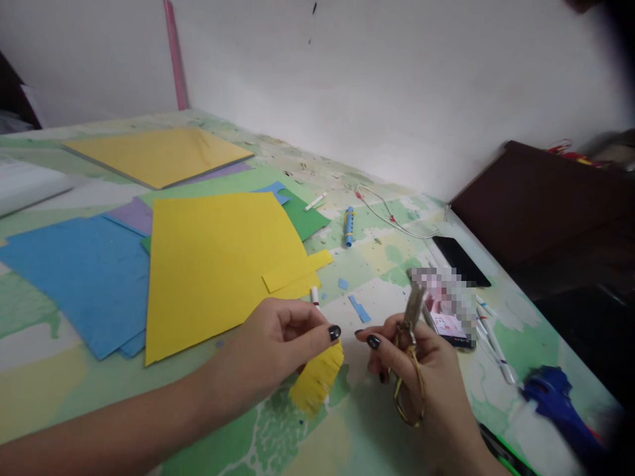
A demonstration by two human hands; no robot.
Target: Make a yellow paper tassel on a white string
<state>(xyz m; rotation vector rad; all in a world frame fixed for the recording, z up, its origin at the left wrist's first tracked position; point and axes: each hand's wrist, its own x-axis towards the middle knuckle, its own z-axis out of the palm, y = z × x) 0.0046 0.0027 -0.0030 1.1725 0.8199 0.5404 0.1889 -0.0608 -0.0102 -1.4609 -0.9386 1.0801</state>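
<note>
My left hand [285,337] pinches a short yellow paper strip [317,380] whose lower edge looks cut into a fringe. Across a small gap, my right hand [421,363] is closed round a pair of scissors [407,330] with gold-coloured handles. The scissor blades point up and away from me, and the right thumb and forefinger reach toward the yellow strip without touching it. Behind my left hand lies a large yellow sheet [223,258], with a narrow yellow strip [297,271] on its right corner. Small blue scraps [360,309] are scattered between the hands and the sheet.
Blue sheets [79,271] and a green sheet [305,218] lie around the yellow one. A rolled blue paper [350,227] stands out further back, near a white cord [391,218]. At right are a phone [449,324], a black phone-like slab [461,260], pens [496,350] and a blue tool [558,403].
</note>
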